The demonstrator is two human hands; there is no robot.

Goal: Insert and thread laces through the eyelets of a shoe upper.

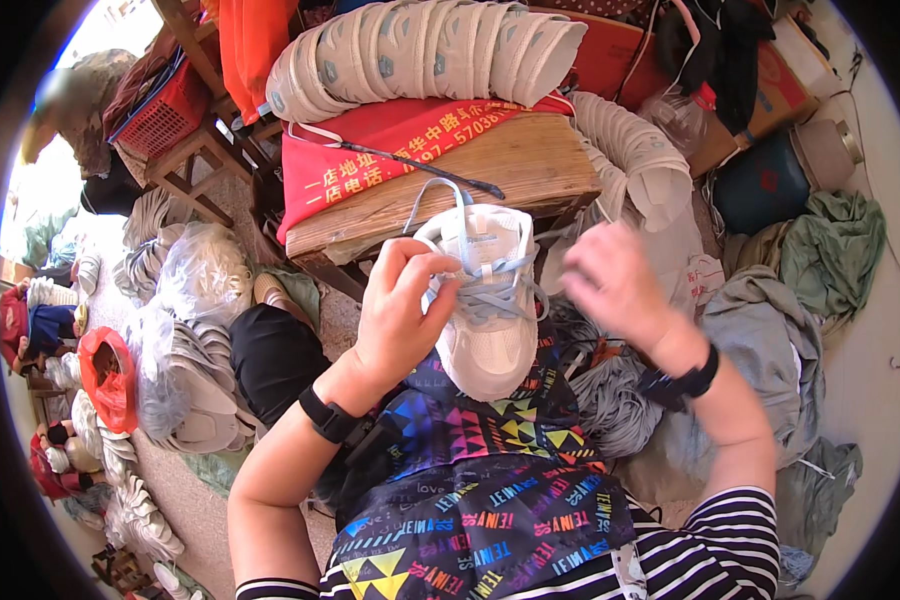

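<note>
A cream sneaker (490, 340) rests over my lap with its toe toward me and its heel against the bench. A blue-grey shoelace (495, 298) runs through its eyelets, and a loose length loops up over the tongue. My left hand (400, 310) is at the shoe's left side. Its thumb and fingers are pinched together at the lace by the eyelets. My right hand (620, 285) is raised just right of the shoe, its fingers curled and blurred by motion. Whether anything is in those fingers cannot be made out.
A wooden bench (510, 165) with a red printed cloth (345, 170) stands ahead, bearing a row of nested shoe uppers (420, 50). More uppers (635, 140) curve down at its right. A bundle of grey laces (615, 400) lies right of my lap; plastic-bagged shoe parts (205, 270) lie left.
</note>
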